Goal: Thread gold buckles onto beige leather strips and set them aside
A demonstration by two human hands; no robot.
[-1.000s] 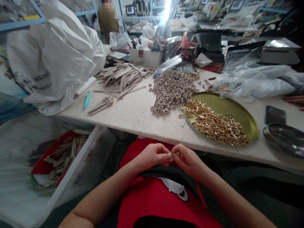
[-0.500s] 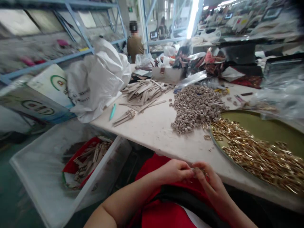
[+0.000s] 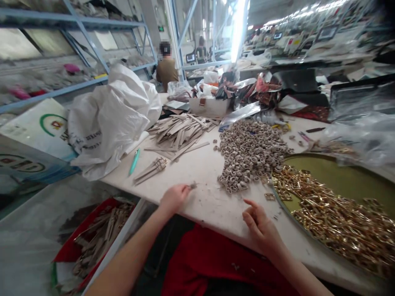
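My left hand (image 3: 175, 198) is over the table near its front edge, fingers pinched on a small grey piece (image 3: 193, 186) too blurred to name more exactly. To the right, my right hand (image 3: 257, 222) hovers at the table edge with thumb and index finger apart and nothing visible in it. Beyond that hand lies a heap of small taupe strap loops (image 3: 247, 152). Gold buckles (image 3: 327, 209) fill part of a round olive tray (image 3: 333, 164) at the right. Left of the loops rests a bundle of straps with buckles (image 3: 151, 169).
Flat taupe strips (image 3: 182, 131) are piled farther back, and a teal pen-like tool (image 3: 134, 162) lies at the left edge. A white sack (image 3: 108, 115) stands beside it. Below, a red-lined box (image 3: 80, 230) holds finished-looking straps. A person (image 3: 166, 70) is in the background.
My hands have separated from above my lap. The left moved forward and left over the table with the small grey piece; the right moved to the table edge and opened. The view shifted too.
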